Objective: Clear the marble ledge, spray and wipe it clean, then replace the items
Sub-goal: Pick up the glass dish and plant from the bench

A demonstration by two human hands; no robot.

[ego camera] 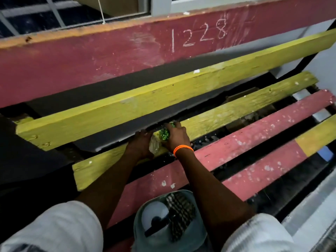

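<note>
Bottle [171, 220] nearest | hands [158, 140] together, gripping green scrubber [164, 133] | yellow slat [227, 115]

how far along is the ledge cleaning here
Early, by the look of it. Done: nothing clearly; no wiped surface shows. In hand: the right hand grips a green glittery item and the left hand touches a clear wrapper, both at the yellow slat beside the dark ledge. Left: spraying, wiping and replacing; no spray bottle is identifiable.
</note>
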